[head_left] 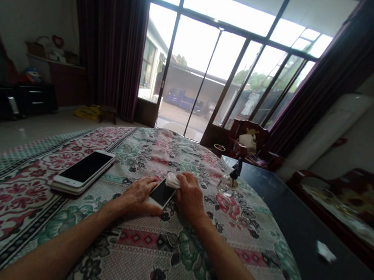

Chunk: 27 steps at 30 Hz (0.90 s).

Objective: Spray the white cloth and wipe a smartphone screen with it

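Note:
A black-screened smartphone (162, 193) lies on the floral tablecloth (162, 249) between my two hands. My left hand (137, 196) presses over its left side and holds it. My right hand (190, 195) pinches a crumpled white tissue (172, 180) against the phone's upper end. Further left, a white-framed smartphone (84, 171) rests on what looks like a second white device (67, 189), well apart from my left hand.
A small dark figurine on a glass base (232, 178) stands beyond my right hand. To the right lie a dark tabletop (301, 224) with a white scrap (326, 252) and a red sofa (350, 204). Glass doors (198, 66) stand ahead.

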Each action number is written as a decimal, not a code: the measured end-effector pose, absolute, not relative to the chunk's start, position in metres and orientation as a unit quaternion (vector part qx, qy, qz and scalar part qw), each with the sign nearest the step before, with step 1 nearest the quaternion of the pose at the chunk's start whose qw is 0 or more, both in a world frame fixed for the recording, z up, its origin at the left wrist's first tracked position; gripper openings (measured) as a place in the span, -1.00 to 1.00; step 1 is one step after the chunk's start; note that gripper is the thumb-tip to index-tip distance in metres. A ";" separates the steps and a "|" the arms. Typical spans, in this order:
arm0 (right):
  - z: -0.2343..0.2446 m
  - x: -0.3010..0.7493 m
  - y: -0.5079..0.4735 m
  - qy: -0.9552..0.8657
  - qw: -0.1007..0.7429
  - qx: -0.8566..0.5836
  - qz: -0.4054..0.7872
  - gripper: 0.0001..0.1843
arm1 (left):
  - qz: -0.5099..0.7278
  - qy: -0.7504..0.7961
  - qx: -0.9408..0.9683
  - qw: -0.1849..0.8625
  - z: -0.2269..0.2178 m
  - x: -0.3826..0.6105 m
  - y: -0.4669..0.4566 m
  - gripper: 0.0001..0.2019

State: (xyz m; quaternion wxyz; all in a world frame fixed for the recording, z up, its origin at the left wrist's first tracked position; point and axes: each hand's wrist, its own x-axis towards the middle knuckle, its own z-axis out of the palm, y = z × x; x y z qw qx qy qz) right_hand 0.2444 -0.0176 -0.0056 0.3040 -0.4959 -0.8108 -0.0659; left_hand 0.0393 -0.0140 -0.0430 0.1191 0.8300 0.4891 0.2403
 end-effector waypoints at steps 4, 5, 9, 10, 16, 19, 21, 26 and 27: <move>-0.018 0.241 -0.022 -0.854 0.256 -0.454 0.014 -0.53 | 0.251 0.499 0.824 0.093 -0.040 0.044 -0.018 -0.23; -0.020 0.243 -0.023 -0.861 0.251 -0.441 0.029 -0.49 | 0.252 0.500 0.824 0.088 -0.040 0.045 -0.018 -0.24; -0.024 0.253 -0.024 -0.880 0.235 -0.409 0.056 -0.55 | 0.250 0.517 0.816 0.072 -0.042 0.049 -0.022 -0.22; -0.024 0.254 -0.025 -0.880 0.229 -0.412 0.056 -0.58 | 0.250 0.524 0.812 0.068 -0.044 0.051 -0.023 -0.21; -0.021 0.255 -0.025 -0.882 0.200 -0.425 0.034 -0.60 | 0.256 0.551 0.792 0.060 -0.047 0.057 -0.026 -0.14; -0.025 0.255 -0.023 -0.877 0.229 -0.421 0.031 -0.64 | 0.248 0.510 0.819 0.093 -0.040 0.048 -0.024 -0.24; -0.029 0.253 -0.022 -0.861 0.270 -0.429 0.030 -0.71 | 0.249 0.480 0.832 0.119 -0.034 0.042 -0.023 -0.35; -0.021 0.238 -0.027 -0.824 0.327 -0.458 0.066 -0.91 | 0.272 0.475 0.823 0.152 -0.027 0.040 -0.022 -0.51; -0.016 0.235 -0.028 -0.821 0.330 -0.459 0.085 -0.89 | 0.275 0.472 0.823 0.155 -0.027 0.040 -0.022 -0.51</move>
